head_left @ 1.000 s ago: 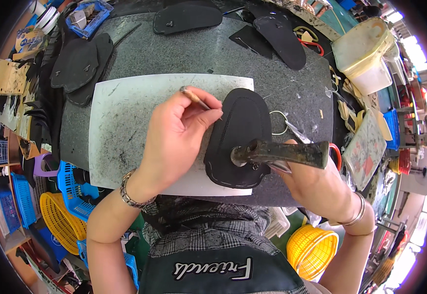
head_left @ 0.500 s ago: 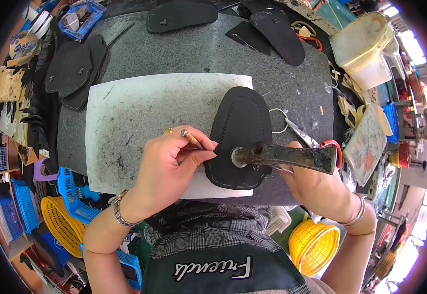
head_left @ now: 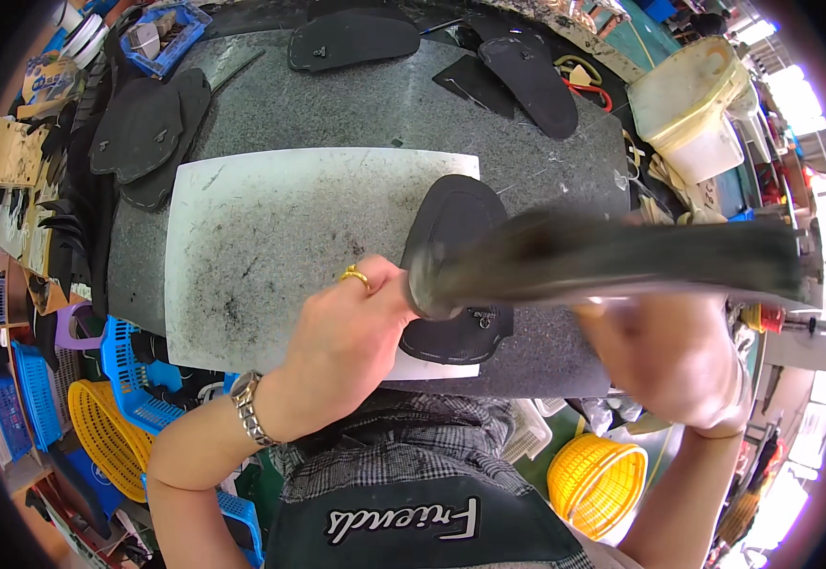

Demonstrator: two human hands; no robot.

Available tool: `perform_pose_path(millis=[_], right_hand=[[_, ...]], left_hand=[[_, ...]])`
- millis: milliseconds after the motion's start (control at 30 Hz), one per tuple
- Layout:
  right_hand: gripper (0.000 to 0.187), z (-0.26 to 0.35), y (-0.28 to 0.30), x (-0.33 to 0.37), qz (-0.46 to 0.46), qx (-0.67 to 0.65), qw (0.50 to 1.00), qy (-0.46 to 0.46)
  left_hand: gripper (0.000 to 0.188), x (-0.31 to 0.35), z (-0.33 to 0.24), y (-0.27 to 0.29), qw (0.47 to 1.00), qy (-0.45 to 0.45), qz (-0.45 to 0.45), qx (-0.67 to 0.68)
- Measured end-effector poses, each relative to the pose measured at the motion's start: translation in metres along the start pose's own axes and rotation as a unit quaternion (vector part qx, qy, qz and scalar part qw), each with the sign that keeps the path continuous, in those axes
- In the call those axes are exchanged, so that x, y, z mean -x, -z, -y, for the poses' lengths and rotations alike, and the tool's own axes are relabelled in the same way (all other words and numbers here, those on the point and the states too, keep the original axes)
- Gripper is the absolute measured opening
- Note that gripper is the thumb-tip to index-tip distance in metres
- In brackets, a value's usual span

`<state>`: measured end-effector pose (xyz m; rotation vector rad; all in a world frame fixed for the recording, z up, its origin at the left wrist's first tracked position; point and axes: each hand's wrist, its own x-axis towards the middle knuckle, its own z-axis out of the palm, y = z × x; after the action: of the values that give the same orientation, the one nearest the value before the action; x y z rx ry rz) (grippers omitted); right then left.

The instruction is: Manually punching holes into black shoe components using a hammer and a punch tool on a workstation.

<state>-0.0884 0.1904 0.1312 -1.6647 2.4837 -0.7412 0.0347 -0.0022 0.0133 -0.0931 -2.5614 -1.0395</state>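
Note:
A black shoe-upper-shaped piece [head_left: 446, 213] with a stitched outline lies on the right part of a white board [head_left: 242, 218]. My left hand [head_left: 337, 332] is closed beside its left edge, fingers pinched on a slim metal-ended rod; the rod is now hidden, though the earlier picture shows it. My right hand [head_left: 664, 356], smeared by motion, is wrapped round a hammer, its handle mostly hidden. The blurred dark hammer head [head_left: 612, 256] hangs above the black piece, and its round face overlaps my left fingertips in view. Contact there cannot be told.
More black pieces [head_left: 351, 43] lie at the back, and others [head_left: 138, 128] at the left. Scissors with red-and-green handles [head_left: 588, 85] rest far right. A blue tray [head_left: 162, 38], a whitish tub [head_left: 688, 104] and yellow baskets [head_left: 598, 484] stand round the grey worktop [head_left: 337, 95].
The hammer has come up closer to the camera and blurred, its far end swinging right with my right hand. My left hand has turned slightly, and the rod is no longer visible.

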Motion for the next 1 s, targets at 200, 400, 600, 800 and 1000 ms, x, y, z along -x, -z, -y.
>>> perform_pose_path(millis=[200, 400, 600, 800, 1000], right_hand=[[0.021, -0.001, 0.008, -0.002, 0.005, 0.045, 0.999, -0.006], [0.036, 0.001, 0.014, 0.000, -0.029, -0.004, 0.998, -0.048], [0.034, -0.001, 0.012, -0.008, 0.157, 0.120, 0.980, -0.021], [0.020, -0.002, 0.011, -0.018, -0.128, 0.009, 0.992, -0.010], [0.033, 0.003, 0.008, -0.012, 0.126, 0.176, 0.975, -0.053]], left_hand=[[0.006, -0.014, 0.007, 0.007, 0.963, 0.203, 0.001, 0.175], [0.005, -0.007, 0.012, 0.001, 0.985, 0.120, 0.001, 0.126], [0.007, -0.018, 0.014, 0.003, 0.928, 0.259, -0.011, 0.267], [0.009, -0.013, 0.018, 0.001, 0.975, 0.160, -0.012, 0.155], [0.010, -0.021, 0.009, -0.003, 0.998, 0.040, -0.025, 0.041]])
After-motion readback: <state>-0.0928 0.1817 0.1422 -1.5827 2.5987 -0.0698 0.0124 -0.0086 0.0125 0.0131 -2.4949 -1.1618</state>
